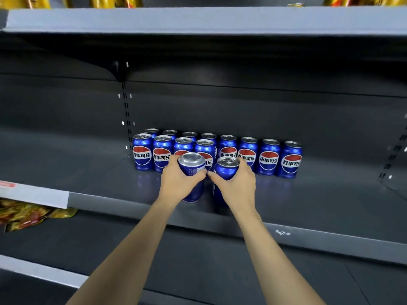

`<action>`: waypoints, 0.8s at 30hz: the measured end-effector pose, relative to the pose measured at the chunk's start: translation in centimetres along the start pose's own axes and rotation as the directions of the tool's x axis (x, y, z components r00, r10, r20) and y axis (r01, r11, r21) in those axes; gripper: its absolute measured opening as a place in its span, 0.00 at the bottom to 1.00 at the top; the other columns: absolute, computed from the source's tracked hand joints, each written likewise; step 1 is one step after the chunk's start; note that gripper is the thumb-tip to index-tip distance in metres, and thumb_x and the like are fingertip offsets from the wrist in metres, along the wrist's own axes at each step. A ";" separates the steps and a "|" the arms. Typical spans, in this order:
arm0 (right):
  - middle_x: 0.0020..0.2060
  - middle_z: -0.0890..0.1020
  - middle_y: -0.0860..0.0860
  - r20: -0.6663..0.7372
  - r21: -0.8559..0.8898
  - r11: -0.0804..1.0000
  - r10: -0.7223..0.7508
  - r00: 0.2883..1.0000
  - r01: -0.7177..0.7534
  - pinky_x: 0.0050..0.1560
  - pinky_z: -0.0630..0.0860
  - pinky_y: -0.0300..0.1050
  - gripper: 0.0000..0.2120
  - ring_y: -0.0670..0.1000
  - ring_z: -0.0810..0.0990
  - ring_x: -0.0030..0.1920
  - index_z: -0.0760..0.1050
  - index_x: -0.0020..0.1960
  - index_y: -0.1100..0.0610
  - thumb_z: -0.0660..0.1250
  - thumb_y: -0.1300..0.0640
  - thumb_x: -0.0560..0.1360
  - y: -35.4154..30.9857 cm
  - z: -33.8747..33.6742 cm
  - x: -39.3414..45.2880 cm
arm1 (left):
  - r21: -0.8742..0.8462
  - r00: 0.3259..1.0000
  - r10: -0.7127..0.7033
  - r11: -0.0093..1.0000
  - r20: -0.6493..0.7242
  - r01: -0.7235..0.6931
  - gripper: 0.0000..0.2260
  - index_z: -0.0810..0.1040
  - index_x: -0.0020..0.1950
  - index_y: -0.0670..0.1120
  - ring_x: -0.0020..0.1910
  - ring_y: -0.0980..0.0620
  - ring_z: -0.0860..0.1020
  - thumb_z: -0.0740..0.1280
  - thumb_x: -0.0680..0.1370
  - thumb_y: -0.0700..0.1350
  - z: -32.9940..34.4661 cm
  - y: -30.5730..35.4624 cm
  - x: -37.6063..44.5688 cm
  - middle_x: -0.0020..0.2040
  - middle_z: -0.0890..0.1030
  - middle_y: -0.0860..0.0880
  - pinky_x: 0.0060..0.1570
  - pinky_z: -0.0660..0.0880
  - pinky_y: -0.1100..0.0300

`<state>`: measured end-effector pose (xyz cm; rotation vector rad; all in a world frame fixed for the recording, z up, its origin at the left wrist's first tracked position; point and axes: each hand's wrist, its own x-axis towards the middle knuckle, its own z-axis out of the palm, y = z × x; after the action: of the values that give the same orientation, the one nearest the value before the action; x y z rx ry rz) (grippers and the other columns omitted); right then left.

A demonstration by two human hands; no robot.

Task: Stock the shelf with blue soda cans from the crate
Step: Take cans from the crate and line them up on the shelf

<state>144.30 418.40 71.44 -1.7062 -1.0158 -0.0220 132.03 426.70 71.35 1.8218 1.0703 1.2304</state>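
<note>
Several blue soda cans (268,157) stand in rows at the back of the dark grey shelf (308,194). My left hand (178,181) grips one blue can (192,164) from its left side, its silver end facing me. My right hand (237,183) holds a second blue can (226,167) from the right, pull-tab top up. Both held cans are just in front of the rows, side by side, low over the shelf board. My fingertips nearly touch between the two cans. The crate is out of view.
The shelf above (198,20) overhangs the cans and carries gold packages (105,1). A slotted upright (126,111) runs down the back wall left of the cans. Yellow-red snack bags (28,214) lie on the lower shelf at the left.
</note>
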 end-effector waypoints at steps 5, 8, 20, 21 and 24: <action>0.65 0.73 0.50 0.063 0.027 1.000 0.007 0.998 -0.009 0.65 0.68 0.46 0.40 0.52 0.68 0.67 0.65 0.70 0.56 0.77 0.43 0.64 0.4 0.8 0.9 | 0.000 1.000 -0.020 1.000 -0.002 0.020 0.25 0.68 0.55 0.51 0.52 0.52 0.78 0.77 0.65 0.53 0.0 -1.1 1.1 0.51 0.77 0.55 0.54 0.76 0.53; 0.56 0.76 0.43 0.110 0.077 0.996 0.029 0.994 -0.038 0.60 0.72 0.43 0.29 0.47 0.72 0.61 0.69 0.59 0.49 0.76 0.41 0.64 0.5 0.5 1.1 | -0.022 1.000 -0.013 1.000 0.001 0.013 0.26 0.68 0.58 0.50 0.51 0.53 0.78 0.76 0.66 0.52 0.1 -1.6 1.2 0.53 0.78 0.54 0.53 0.76 0.55; 0.61 0.75 0.45 0.220 0.285 0.940 0.125 0.967 -0.187 0.62 0.70 0.43 0.27 0.45 0.73 0.61 0.67 0.68 0.49 0.67 0.40 0.73 0.3 -2.7 2.8 | -0.122 0.999 0.022 0.992 0.029 -0.019 0.31 0.67 0.67 0.49 0.53 0.57 0.76 0.75 0.69 0.51 0.1 -2.2 -0.1 0.55 0.76 0.56 0.52 0.71 0.63; 0.62 0.73 0.44 0.261 0.251 0.957 0.080 0.962 -0.147 0.63 0.69 0.44 0.28 0.45 0.72 0.62 0.65 0.69 0.48 0.69 0.43 0.73 0.0 -3.2 2.9 | -0.124 0.999 0.023 0.992 0.030 -0.020 0.31 0.67 0.68 0.49 0.53 0.57 0.76 0.75 0.69 0.51 0.0 -2.1 -0.1 0.55 0.76 0.56 0.51 0.71 0.64; 0.69 0.65 0.43 0.445 0.162 0.984 0.000 0.895 -0.080 0.60 0.65 0.41 0.34 0.43 0.64 0.66 0.59 0.74 0.45 0.71 0.53 0.73 -0.8 -4.2 3.1 | -0.139 0.999 0.022 0.990 0.037 -0.017 0.31 0.66 0.69 0.49 0.53 0.58 0.75 0.75 0.70 0.50 0.0 -2.0 -0.3 0.56 0.76 0.56 0.51 0.70 0.64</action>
<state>147.70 416.93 75.25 -1.6000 -1.2739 0.4941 131.44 427.32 69.54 1.7460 0.9242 1.2448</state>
